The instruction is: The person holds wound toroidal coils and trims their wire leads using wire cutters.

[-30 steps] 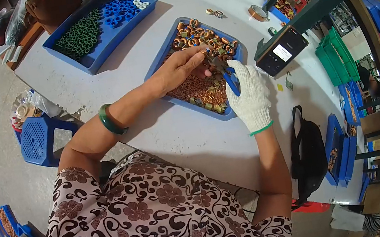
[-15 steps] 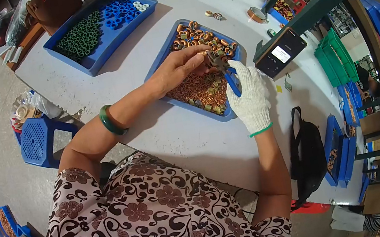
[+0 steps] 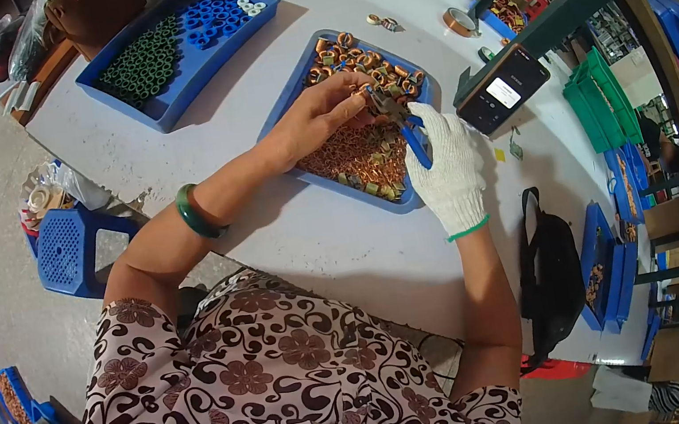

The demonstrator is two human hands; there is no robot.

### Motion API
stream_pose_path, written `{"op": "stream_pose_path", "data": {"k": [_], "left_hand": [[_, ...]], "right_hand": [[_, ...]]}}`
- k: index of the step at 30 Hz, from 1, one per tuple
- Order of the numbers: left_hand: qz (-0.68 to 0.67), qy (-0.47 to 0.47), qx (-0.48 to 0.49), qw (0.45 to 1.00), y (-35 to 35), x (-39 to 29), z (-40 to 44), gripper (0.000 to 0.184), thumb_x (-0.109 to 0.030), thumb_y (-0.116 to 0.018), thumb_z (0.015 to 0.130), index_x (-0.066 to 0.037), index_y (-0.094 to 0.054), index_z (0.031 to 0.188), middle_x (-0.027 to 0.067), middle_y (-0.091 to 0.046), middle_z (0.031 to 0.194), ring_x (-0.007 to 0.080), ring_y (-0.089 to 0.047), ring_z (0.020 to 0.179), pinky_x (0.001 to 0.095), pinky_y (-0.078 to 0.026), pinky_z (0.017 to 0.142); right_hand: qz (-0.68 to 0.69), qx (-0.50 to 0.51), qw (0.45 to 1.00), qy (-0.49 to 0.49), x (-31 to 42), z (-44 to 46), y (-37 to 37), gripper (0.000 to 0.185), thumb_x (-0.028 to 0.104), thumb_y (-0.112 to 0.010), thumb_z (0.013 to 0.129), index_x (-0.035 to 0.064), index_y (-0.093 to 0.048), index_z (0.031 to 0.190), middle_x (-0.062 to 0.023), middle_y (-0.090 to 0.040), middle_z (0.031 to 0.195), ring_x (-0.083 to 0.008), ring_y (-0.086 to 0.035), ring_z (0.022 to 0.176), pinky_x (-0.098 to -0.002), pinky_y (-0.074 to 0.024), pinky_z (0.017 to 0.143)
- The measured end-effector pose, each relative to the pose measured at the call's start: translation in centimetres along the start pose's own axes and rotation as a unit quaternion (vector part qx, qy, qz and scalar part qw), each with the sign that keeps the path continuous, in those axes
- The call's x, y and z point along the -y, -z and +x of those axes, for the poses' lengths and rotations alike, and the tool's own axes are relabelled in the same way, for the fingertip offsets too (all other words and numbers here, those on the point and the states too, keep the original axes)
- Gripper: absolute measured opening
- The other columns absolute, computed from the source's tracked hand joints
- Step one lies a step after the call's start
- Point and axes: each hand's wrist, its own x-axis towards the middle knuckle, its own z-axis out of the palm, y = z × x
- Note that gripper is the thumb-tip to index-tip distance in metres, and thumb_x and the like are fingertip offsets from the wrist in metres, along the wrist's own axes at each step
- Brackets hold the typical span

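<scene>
My left hand [image 3: 309, 125], bare and with a green bangle at the wrist, pinches a small copper-wound ring coil [image 3: 369, 96], partly hidden by the fingers. My right hand [image 3: 451, 168] wears a white knitted glove and is wrapped round blue-handled cutting pliers [image 3: 416, 146]. The jaws of the pliers are against or very close to the coil; exact contact is too small to tell. Both hands are above a blue tray [image 3: 352, 198]. Inside it, wound ring coils [image 3: 341, 52] fill the far part, and copper wire clippings [image 3: 331, 159] with small greenish pieces fill the near part.
A larger blue tray [image 3: 179, 113] at the back left holds green, blue and white rings. To the right, a phone [image 3: 504, 90] leans against a dark green post [image 3: 559, 18]. A tape roll [image 3: 459, 23] and a black bag [image 3: 551, 280] are on the table. A blue stool [image 3: 70, 253] stands at left.
The coil has turned slightly in my left fingers, and the pliers have shifted a little with it. Both hands keep their hold over the tray.
</scene>
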Motion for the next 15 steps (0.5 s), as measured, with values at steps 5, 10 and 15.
{"op": "stream_pose_path", "data": {"k": [5, 10, 15], "left_hand": [[0.012, -0.004, 0.0, 1.0, 0.03, 0.22, 0.07, 0.042, -0.024, -0.048, 0.108, -0.004, -0.047, 0.145, 0.0089, -0.062, 0.125, 0.0175, -0.064, 0.113, 0.0321, -0.051, 0.102], [0.014, -0.018, -0.002, 1.0, -0.26, -0.25, -0.17, 0.039, -0.024, -0.048, 0.108, -0.004, -0.049, 0.141, 0.0091, -0.065, 0.121, 0.0153, -0.064, 0.112, 0.0304, -0.051, 0.101], [0.035, -0.021, -0.013, 0.999, -0.37, -0.47, -0.3, 0.039, -0.022, -0.049, 0.108, -0.002, -0.049, 0.141, 0.0103, -0.068, 0.119, 0.0154, -0.066, 0.11, 0.0296, -0.051, 0.099]], "right_hand": [[-0.003, -0.005, 1.0, 0.005, 0.17, -0.09, 0.14, 0.057, 0.016, -0.07, 0.081, 0.021, -0.053, 0.135, -0.0112, -0.059, 0.111, -0.0346, -0.058, 0.11, -0.0505, -0.0475, 0.093], [0.002, -0.012, 1.0, 0.016, -0.1, -0.09, -0.11, 0.059, 0.016, -0.07, 0.08, 0.0216, -0.053, 0.135, -0.0112, -0.059, 0.109, -0.0344, -0.058, 0.109, -0.0504, -0.0469, 0.094], [-0.039, -0.042, 0.997, 0.043, 0.45, 0.07, 0.17, 0.053, 0.012, -0.069, 0.081, 0.0184, -0.056, 0.132, -0.0114, -0.061, 0.103, -0.0342, -0.059, 0.103, -0.0483, -0.0473, 0.091]]}}
